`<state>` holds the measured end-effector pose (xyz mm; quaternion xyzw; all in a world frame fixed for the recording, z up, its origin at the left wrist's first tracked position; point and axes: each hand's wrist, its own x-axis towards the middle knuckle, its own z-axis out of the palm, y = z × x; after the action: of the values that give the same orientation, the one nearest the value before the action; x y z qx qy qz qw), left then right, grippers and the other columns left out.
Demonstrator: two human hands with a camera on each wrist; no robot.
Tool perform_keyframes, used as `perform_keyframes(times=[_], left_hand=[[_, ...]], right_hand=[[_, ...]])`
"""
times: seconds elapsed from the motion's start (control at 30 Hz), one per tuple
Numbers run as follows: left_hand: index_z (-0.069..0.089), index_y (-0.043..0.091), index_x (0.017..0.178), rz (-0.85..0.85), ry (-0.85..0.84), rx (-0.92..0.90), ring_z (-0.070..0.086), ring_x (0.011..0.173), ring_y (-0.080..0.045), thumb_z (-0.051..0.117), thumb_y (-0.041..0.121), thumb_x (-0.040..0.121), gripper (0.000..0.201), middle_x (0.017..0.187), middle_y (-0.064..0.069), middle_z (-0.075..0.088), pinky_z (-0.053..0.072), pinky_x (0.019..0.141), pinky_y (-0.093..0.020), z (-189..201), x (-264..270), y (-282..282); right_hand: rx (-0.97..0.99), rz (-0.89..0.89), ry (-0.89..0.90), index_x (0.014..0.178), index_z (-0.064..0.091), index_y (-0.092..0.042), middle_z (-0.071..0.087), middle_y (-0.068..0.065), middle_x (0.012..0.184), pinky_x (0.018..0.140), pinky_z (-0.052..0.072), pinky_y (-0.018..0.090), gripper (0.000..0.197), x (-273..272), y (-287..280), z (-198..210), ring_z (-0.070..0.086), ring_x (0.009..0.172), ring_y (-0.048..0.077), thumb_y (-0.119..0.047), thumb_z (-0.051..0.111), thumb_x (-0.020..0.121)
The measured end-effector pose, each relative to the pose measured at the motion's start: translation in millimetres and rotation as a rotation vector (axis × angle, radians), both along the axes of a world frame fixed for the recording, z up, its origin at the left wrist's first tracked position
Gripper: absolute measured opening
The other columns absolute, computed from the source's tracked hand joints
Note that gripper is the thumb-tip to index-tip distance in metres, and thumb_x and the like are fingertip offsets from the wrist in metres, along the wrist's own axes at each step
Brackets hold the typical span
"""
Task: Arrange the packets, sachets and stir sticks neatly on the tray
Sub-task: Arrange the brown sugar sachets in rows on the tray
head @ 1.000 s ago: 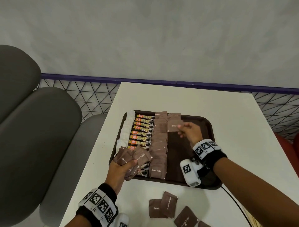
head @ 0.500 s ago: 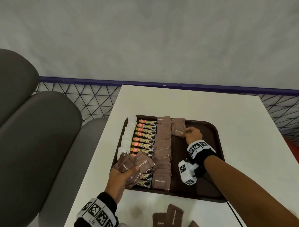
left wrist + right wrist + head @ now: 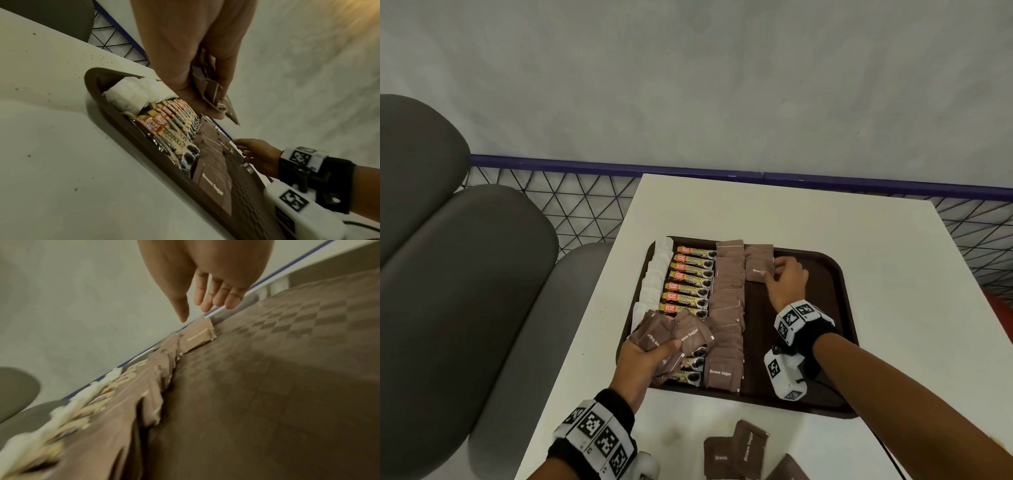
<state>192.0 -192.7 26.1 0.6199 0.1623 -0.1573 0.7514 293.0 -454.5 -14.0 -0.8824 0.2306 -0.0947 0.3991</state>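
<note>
A brown tray (image 3: 835, 342) holds a column of white sachets (image 3: 654, 284), a column of coffee granule packets (image 3: 690, 284) and a long column of brown sugar sachets (image 3: 727, 308). A second, short column of brown sugar sachets (image 3: 758, 263) starts at the tray's far edge. My right hand (image 3: 774, 270) hovers there, thumb at the edge of the nearest sachet (image 3: 197, 335), which lies flat; its fingers (image 3: 205, 305) are relaxed and hold nothing. My left hand (image 3: 667, 349) grips a bunch of brown sugar sachets (image 3: 671, 337) over the tray's near left corner. No stir sticks are visible.
Several loose brown sugar sachets (image 3: 736, 452) lie on the white table (image 3: 756, 212) in front of the tray. The tray's right half (image 3: 267, 369) is bare. Grey seat cushions (image 3: 465, 274) stand to the left, with a wire mesh railing (image 3: 585, 205) behind.
My right hand has laid the sachet it carried onto the short second column and loosened its fingers. The left hand still holds its bunch in the same place.
</note>
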Motion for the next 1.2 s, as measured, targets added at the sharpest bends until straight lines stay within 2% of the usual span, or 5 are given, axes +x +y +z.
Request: perform_keyframes(times=[0.3,0.47,0.87,1.07,1.2], left_hand=[[0.064,0.008,0.109,-0.001,-0.021,-0.052,0.066,0.090,-0.034,0.074,-0.006,0.070,0.043,0.103,-0.020,0.069,0.052,0.085,-0.053,8,-13,-10],[0.066,0.011,0.098,-0.050,-0.078,-0.060,0.067,0.075,-0.029,0.069,-0.008,0.075,0.030,0.092,-0.019,0.070,0.056,0.062,-0.036,17,-22,-13],[0.057,0.003,0.110,-0.036,-0.038,-0.094,0.063,0.052,-0.015,0.061,-0.011,0.080,0.033,0.091,-0.021,0.064,0.046,0.041,-0.021,27,-31,-7],[0.063,0.018,0.098,0.016,-0.005,-0.081,0.063,0.089,-0.034,0.064,-0.007,0.079,0.031,0.105,-0.016,0.069,0.054,0.056,-0.029,17,-27,3],[0.064,0.020,0.101,0.024,0.011,-0.076,0.065,0.095,-0.033,0.065,-0.007,0.078,0.036,0.105,-0.012,0.070,0.056,0.074,-0.043,11,-23,7]], right_hand=[[0.451,0.642,0.100,0.094,0.057,-0.021,0.058,-0.008,0.087,0.066,0.044,0.008,0.006,-68,53,41,0.053,0.076,0.003,-0.025,0.056,0.090],[0.585,0.779,0.204,0.095,0.061,-0.007,0.058,-0.003,0.077,0.058,0.044,0.009,0.010,-88,65,45,0.054,0.063,0.000,-0.012,0.062,0.086],[0.753,0.622,0.185,0.082,0.056,-0.013,0.063,0.001,0.073,0.051,0.048,0.018,0.017,-91,58,53,0.058,0.060,0.010,0.003,0.062,0.082],[0.541,0.206,0.000,0.079,0.054,-0.016,0.063,0.004,0.085,0.052,0.049,0.019,0.014,-73,23,40,0.060,0.070,0.016,-0.006,0.062,0.084],[0.334,-0.036,0.008,0.071,0.053,-0.023,0.064,0.007,0.085,0.077,0.055,0.045,0.023,-48,-4,22,0.063,0.082,0.027,-0.005,0.062,0.083]])
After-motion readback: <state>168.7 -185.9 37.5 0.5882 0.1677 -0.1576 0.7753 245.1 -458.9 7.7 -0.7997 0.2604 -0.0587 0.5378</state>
